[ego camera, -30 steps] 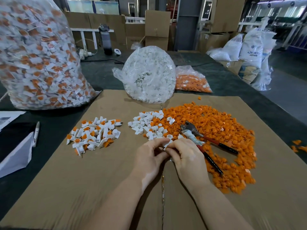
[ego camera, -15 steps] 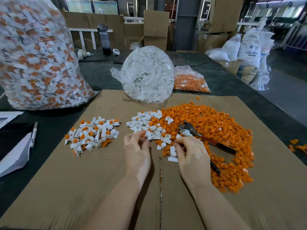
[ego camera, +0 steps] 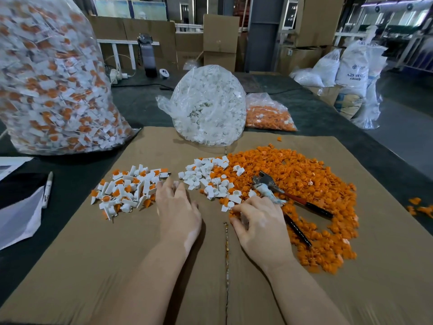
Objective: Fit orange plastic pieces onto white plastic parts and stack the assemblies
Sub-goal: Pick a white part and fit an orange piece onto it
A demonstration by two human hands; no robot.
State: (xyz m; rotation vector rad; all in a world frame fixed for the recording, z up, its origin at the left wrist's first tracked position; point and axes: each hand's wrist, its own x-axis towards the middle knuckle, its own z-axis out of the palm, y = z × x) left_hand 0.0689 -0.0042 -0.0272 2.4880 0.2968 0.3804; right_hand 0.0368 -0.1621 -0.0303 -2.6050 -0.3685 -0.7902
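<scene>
Finished white-and-orange assemblies (ego camera: 127,190) lie in a heap at the left of the cardboard sheet (ego camera: 117,266). Loose white parts (ego camera: 206,177) are piled in the middle, and a wide spread of orange pieces (ego camera: 304,179) lies to their right. My left hand (ego camera: 178,207) lies flat with fingers stretched out, its fingertips at the right edge of the assembly heap and nothing in it. My right hand (ego camera: 256,221) is curled at the near edge of the piles, thumb and forefinger pinching an orange piece there.
Pliers with red and black handles (ego camera: 288,195) lie on the orange pieces beside my right hand. Behind the sheet stand a big bag of assemblies (ego camera: 51,85), a bag of white parts (ego camera: 208,106) and a bag of orange pieces (ego camera: 269,116). A marker (ego camera: 48,188) and papers lie at left.
My hands were pressed together on one piece; they have parted. The left hand swung left to the assembly heap and opened. The right hand dropped to the pile's edge.
</scene>
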